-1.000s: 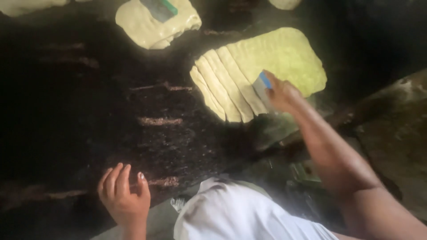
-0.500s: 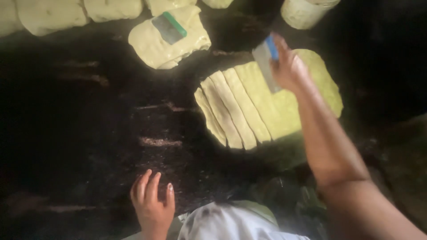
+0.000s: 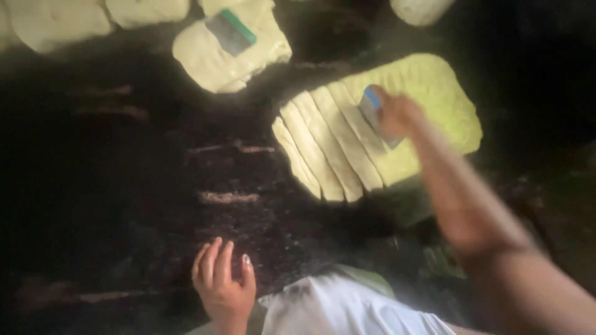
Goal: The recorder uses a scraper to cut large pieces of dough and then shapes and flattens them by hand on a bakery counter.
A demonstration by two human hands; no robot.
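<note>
A pale yellow sheet of rolled dough (image 3: 428,93) lies on the dark work surface (image 3: 124,186), its left part cut into several long strips (image 3: 323,149). My right hand (image 3: 400,115) grips a metal scraper with a blue handle (image 3: 375,111), its blade down on the sheet just right of the strips. Near the bottom edge, my left hand (image 3: 222,282) rests on the dark surface with its fingers slightly apart, holding nothing.
A second lump of dough (image 3: 230,56) lies at the back with a green-handled scraper (image 3: 231,31) on it. More dough pieces (image 3: 56,22) line the far left. A pale round container (image 3: 422,9) stands at the top right. Dough streaks mark the surface.
My right hand has brought the blue-handled scraper from the sheet's far edge down onto its middle. The view has shifted slightly; my left hand stays on the surface.
</note>
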